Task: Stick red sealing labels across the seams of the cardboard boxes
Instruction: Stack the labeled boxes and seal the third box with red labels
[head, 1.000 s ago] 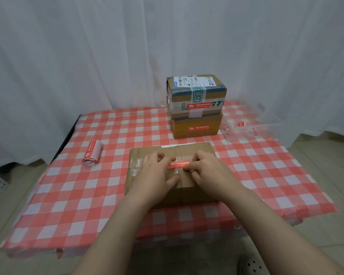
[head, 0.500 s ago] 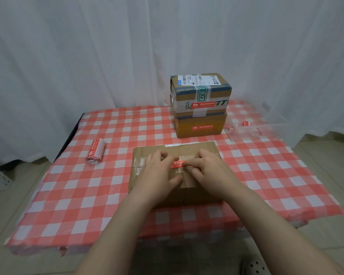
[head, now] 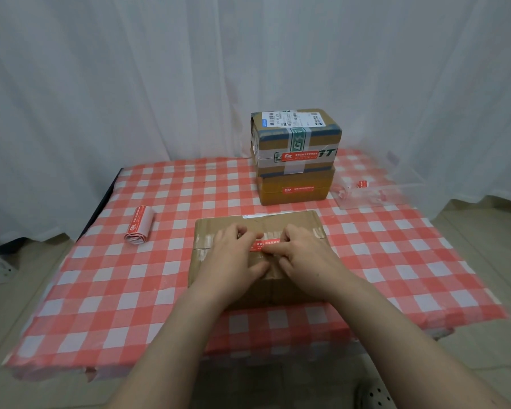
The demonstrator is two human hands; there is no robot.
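Left hand [head: 233, 259] and right hand [head: 306, 256] pressing red label [head: 266, 245] on cardboard box [head: 278, 224], checked tablecloth [head: 124, 293]

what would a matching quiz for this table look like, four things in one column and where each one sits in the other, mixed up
Things
1. roll of labels
2. red label
3. top box
4. clear tray

Places
a. stacked on the lower box at the back
b. on the near box, touched by the left hand and the right hand
c. lying alone on the left of the tablecloth
d. far right, beside the stack

Pairs: 1-c, 2-b, 3-a, 4-d
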